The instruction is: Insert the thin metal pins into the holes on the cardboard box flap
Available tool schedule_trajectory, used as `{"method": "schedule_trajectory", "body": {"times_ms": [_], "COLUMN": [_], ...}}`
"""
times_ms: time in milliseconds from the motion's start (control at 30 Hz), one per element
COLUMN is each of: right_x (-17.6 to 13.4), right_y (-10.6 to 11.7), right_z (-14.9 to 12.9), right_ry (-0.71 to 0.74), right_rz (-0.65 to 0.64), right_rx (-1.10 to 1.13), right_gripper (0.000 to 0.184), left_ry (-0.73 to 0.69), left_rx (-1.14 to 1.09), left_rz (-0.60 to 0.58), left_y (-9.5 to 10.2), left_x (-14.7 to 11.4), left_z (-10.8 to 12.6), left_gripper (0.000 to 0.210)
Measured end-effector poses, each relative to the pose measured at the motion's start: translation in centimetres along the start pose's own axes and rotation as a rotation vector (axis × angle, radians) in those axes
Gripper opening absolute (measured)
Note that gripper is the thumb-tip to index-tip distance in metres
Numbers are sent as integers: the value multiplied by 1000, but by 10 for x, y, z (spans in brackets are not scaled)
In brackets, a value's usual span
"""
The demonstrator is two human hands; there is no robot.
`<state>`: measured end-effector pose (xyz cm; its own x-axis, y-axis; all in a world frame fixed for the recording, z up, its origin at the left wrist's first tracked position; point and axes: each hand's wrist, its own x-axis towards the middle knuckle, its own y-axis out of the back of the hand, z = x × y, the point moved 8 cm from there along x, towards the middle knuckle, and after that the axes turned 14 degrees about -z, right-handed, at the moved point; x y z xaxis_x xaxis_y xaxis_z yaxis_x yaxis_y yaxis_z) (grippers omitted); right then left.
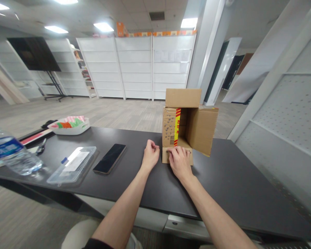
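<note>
A cardboard box (169, 124) stands on the dark table with its opening towards me and its flaps spread. Many small grey spots dot the panel left of its yellow-and-red tape (177, 126). My right hand (180, 160) rests against the lower front flap (165, 157), fingers curled and thumb drawn in near a small dark spot at the flap's left side. Whatever its fingertips pinch is too small to make out. Just left of the box, my left hand (150, 155) is closed above the table, apart from the cardboard, its fingertips together; anything inside is hidden.
On the table's left lie a black phone (110, 158), a clear plastic case (74, 166), a tilted water bottle (12, 152) and a white tray (77, 130) with colourful packets. A white perforated panel (287, 121) borders the right side.
</note>
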<state>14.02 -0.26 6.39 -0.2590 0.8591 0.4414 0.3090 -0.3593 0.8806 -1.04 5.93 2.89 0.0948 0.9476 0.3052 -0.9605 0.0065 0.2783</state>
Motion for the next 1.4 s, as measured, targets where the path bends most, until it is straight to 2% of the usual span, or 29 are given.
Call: {"method": "schedule_trajectory", "body": {"times_ms": [900, 1167, 1400], "right_x": [-3, -5, -6], "right_y": [4, 7, 17], "right_z": [7, 7, 1], "right_ry": [-51, -34, 38], "right_rz": [32, 61, 104], "right_rx": [66, 88, 129], "right_gripper": [16, 17, 18], "left_ry": [1, -4, -13], "left_rx": [-12, -14, -7], "left_rz": [10, 13, 15], "left_y": [1, 0, 1], "left_x": [1, 1, 0], "left_z": [-2, -1, 0], "left_gripper": [19, 19, 19]}}
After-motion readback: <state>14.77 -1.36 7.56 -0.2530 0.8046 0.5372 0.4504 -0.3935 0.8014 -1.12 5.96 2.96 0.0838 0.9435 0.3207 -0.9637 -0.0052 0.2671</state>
